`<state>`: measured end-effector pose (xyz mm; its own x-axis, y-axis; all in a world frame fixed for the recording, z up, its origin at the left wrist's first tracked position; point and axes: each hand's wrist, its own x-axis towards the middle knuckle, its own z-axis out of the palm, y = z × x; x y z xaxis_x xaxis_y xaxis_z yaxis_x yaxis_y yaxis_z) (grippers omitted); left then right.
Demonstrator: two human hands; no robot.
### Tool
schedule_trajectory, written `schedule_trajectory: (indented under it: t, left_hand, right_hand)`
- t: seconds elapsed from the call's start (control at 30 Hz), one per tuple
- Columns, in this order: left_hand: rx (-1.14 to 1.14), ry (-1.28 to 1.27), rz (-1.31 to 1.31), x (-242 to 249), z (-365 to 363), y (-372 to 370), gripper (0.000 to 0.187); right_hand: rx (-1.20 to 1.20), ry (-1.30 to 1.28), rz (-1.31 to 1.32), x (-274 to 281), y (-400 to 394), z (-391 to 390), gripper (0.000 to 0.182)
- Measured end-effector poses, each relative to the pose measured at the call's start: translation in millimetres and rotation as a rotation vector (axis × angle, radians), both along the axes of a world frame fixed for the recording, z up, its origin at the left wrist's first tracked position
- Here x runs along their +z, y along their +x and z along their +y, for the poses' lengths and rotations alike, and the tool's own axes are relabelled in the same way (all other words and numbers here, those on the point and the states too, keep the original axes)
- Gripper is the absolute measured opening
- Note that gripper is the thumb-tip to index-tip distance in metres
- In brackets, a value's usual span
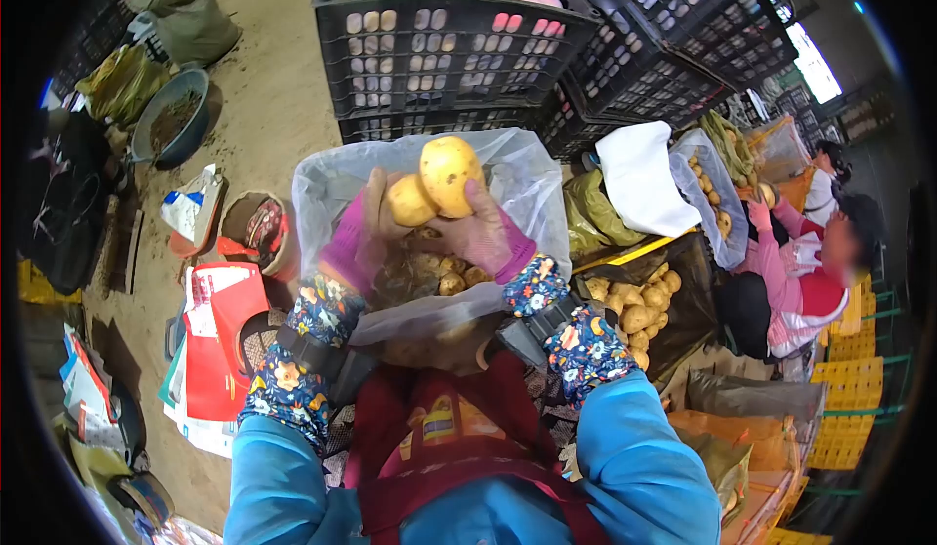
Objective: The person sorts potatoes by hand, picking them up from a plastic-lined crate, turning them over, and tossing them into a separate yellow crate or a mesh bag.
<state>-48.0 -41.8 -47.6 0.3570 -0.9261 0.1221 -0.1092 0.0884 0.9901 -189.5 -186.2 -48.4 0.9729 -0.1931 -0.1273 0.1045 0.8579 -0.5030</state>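
My left hand (368, 228), in a purple glove with a dirty palm, is closed on a smaller yellow potato (410, 201). In my right hand (486, 236), gloved alike, is a larger potato (450, 176) with dark specks, the thumb pressed to its side. The two potatoes touch or overlap in view. Both hands are over a container lined with a clear plastic bag (527, 189). More potatoes (452, 282) lie at the bottom of the bag, partly hidden by my hands.
Black crates (439, 57) are stacked in front. To the right lies a heap of potatoes (639, 306) on dark sheeting. A co-worker (795, 286) sits beyond, holding a potato. Left are a red bag (224, 335), a small sack (259, 233) and a basin (171, 121).
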Motion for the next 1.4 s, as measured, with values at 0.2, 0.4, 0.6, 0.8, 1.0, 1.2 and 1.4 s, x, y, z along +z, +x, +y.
schedule_trajectory:
  t: [0.2,0.4,0.6,0.8,1.0,1.2,1.4]
  left_hand:
    - [-0.165,-0.178,1.053,4.2,-17.3,4.9,0.073]
    - [-0.118,-0.077,1.097,-0.7,-20.6,10.5,0.063]
    - [-0.075,0.069,0.992,-30.5,-22.9,9.4,0.060]
    - [-0.006,0.210,0.791,-69.6,-23.7,33.4,0.063]
    - [0.036,0.220,0.793,-41.0,-27.0,16.5,0.063]
    - [-0.081,0.106,0.871,-31.1,-29.6,10.6,0.052]
    - [-0.027,-0.069,0.964,7.7,-12.9,-2.4,0.056]
  right_hand:
    - [-0.281,0.351,-0.118,14.5,-27.6,-24.7,0.074]
    - [-0.815,0.170,-0.205,62.4,-194.6,-54.8,0.073]
    - [-1.289,0.448,0.134,-9.1,-376.3,-72.7,0.067]
    - [-1.711,0.268,-0.190,40.7,-477.9,11.1,0.047]
    - [-2.026,-1.631,1.655,197.9,-600.0,143.9,0.061]
    - [-0.540,-1.145,2.757,162.1,-712.6,212.9,0.043]
    - [-0.603,-1.483,2.491,218.9,-605.8,127.1,0.044]
